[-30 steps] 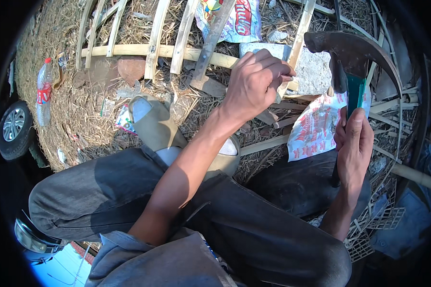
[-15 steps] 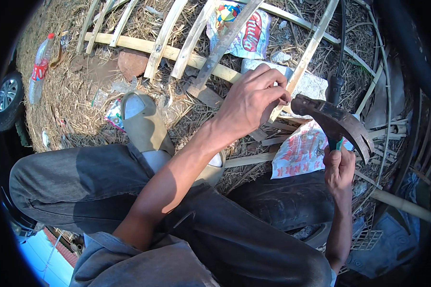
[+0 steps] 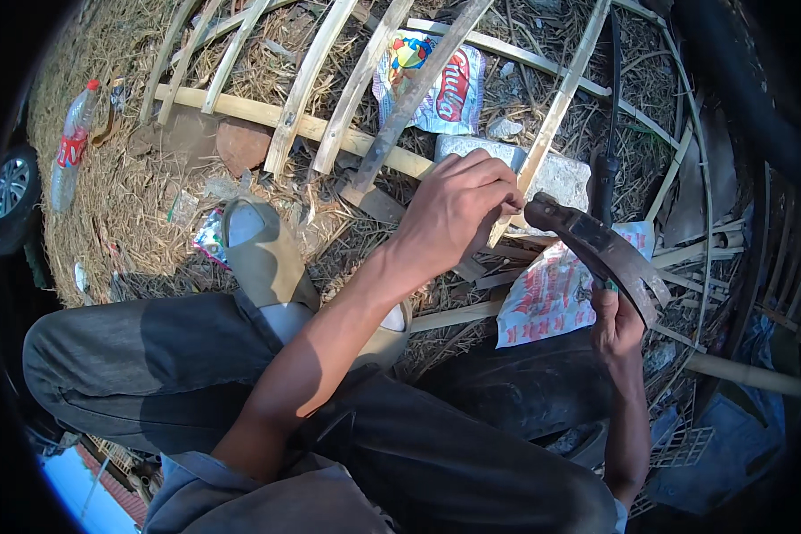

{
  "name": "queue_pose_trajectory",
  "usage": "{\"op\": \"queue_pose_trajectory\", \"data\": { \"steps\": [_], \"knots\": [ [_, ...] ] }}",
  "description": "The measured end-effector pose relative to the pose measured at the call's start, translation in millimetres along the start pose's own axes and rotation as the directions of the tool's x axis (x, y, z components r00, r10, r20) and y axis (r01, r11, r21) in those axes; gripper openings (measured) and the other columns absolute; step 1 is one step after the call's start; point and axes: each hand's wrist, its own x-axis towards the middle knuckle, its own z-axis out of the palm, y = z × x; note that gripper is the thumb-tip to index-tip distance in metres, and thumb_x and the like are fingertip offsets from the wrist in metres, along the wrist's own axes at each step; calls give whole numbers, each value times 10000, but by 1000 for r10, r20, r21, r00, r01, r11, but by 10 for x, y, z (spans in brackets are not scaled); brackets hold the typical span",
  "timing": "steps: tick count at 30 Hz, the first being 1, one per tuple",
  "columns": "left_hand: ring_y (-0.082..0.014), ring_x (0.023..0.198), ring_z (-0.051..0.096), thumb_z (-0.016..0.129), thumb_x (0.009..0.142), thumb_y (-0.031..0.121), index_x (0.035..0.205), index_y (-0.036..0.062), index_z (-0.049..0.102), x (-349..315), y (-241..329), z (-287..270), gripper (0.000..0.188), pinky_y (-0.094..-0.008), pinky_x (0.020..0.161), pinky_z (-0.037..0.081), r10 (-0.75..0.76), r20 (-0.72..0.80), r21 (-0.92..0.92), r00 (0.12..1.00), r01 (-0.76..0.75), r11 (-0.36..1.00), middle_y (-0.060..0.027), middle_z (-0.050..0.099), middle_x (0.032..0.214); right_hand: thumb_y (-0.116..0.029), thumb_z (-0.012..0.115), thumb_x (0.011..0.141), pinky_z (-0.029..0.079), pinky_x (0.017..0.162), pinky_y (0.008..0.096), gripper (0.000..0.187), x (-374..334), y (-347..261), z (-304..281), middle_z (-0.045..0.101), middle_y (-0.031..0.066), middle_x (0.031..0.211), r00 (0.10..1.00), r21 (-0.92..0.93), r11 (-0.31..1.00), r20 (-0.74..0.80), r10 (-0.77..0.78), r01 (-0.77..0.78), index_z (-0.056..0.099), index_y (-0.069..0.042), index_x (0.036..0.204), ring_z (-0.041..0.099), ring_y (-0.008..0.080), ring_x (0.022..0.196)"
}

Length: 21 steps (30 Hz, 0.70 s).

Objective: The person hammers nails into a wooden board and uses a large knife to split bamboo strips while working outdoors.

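In my right hand is a claw hammer with a rusty, dark head and a bit of green handle showing. The hammer's striking face is close beside the fingertips of my left hand. My left fingers are pinched together at the lower end of a pale bamboo slat; whatever they hold is too small to make out. That slat lies across a thicker bamboo crosspiece, partly hidden by my left hand. Several more slats cross it farther left, one of them a grey, weathered slat.
A whitish block lies under the slats. Snack wrappers and a red-and-white printed sheet lie on straw-covered ground. A dark tyre is beside my leg, a plastic bottle far left, and a black-handled tool right of the block.
The hammer head has tilted slightly and stays close to my left fingertips. The whole view has shifted a little; my left hand keeps its pinch at the slat.
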Motion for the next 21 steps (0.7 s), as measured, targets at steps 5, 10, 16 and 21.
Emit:
{"op": "queue_pose_trajectory", "data": {
  "steps": [5,10,16,21],
  "knots": [
    [-281,883,654,702,741,-74,897,9,716,-14,-36,-6,177,-394,782,503,4,-15,37,1000,-4,999,-79,685,930,-189,600,1036,467,668,324,279,118,-145,-55,660,108,888,973,92,976,138,183,-196,682,57,1140,612,193,751],
    [-268,882,654,718,750,-55,886,15,724,-4,-8,-39,153,-389,781,502,-2,40,16,999,1,1000,-70,688,914,-459,455,1092,321,576,240,584,-156,-148,66,526,-8,804,982,295,941,-35,186,-168,604,73,1282,387,56,655],
    [-263,882,650,728,767,-47,874,13,723,-18,-22,-13,123,-397,790,509,5,-21,81,1000,-4,997,-67,691,906,-500,411,1094,298,499,278,624,59,-204,151,489,11,666,994,38,997,-84,72,-69,649,73,1031,400,77,564],
    [-273,898,654,741,761,-46,883,2,731,-26,4,2,131,-396,811,518,-9,-6,36,1000,9,999,-79,694,926,-489,392,1104,273,473,290,625,-86,-123,271,418,-3,563,983,59,993,-151,108,-100,548,14,768,363,83,501]
  ]
}}
